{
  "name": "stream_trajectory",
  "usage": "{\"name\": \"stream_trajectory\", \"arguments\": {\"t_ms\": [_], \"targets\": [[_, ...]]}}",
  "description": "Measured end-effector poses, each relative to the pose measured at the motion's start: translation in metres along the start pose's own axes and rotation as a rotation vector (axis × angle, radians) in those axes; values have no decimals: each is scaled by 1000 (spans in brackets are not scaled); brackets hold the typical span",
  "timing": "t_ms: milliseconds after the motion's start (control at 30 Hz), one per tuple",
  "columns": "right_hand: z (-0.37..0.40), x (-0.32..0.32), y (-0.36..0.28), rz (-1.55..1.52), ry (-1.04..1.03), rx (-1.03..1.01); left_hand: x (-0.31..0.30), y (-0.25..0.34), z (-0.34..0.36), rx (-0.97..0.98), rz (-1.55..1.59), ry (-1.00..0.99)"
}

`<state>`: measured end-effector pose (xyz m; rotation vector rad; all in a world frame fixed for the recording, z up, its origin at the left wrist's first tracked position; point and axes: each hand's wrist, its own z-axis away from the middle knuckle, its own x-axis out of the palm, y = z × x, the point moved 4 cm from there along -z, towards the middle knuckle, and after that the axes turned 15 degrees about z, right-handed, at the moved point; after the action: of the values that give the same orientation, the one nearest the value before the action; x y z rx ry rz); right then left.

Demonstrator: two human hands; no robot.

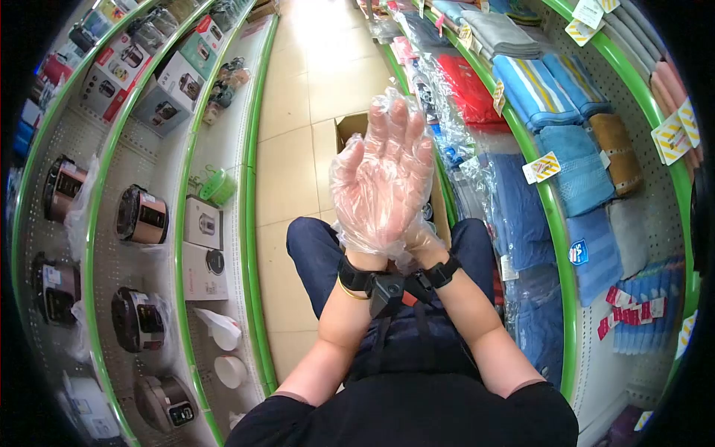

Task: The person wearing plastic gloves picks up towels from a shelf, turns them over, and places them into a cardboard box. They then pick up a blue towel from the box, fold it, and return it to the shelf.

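Plastic film: a thin clear glove [344, 173] wraps the left hand [381, 179], crinkled and loose around the palm.
Left hand: raised over the knees, fingers stretched flat and slightly spread, gripping nothing.
Right hand: [423, 238] tucked against the heel of the left, also under film. It is mostly hidden, so I cannot tell whether it pinches the cuff or lies flat.
Long axis: the fingers point away from the person, down the aisle.
Nearer hand: the left faces the camera, with the right behind it.
Wrists: black wrist straps [356, 274] sit touching, side by side.
Beyond the fingertips: an open cardboard box [348, 127] on the floor [287, 171].
Flanks: cookers [141, 216] on the left shelves, folded towels [577, 153] on the right.
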<state>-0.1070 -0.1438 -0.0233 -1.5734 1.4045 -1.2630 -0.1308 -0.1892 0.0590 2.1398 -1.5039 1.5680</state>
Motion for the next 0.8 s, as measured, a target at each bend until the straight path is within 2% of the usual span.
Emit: {"name": "stream_trajectory", "arguments": {"t_ms": [33,100,567,800], "targets": [[-1,-1,1,-27,-24,17,3,-3,2,28,-10,86],[-3,-3,1,-70,-65,36,5,-5,7,-53,-119,100],[-10,-5,-13,53,-32,-82,2,-11,11,-169,-35,76],[-20,-18,-27,153,-97,-190,6,-15,16,-233,37,83]]}}
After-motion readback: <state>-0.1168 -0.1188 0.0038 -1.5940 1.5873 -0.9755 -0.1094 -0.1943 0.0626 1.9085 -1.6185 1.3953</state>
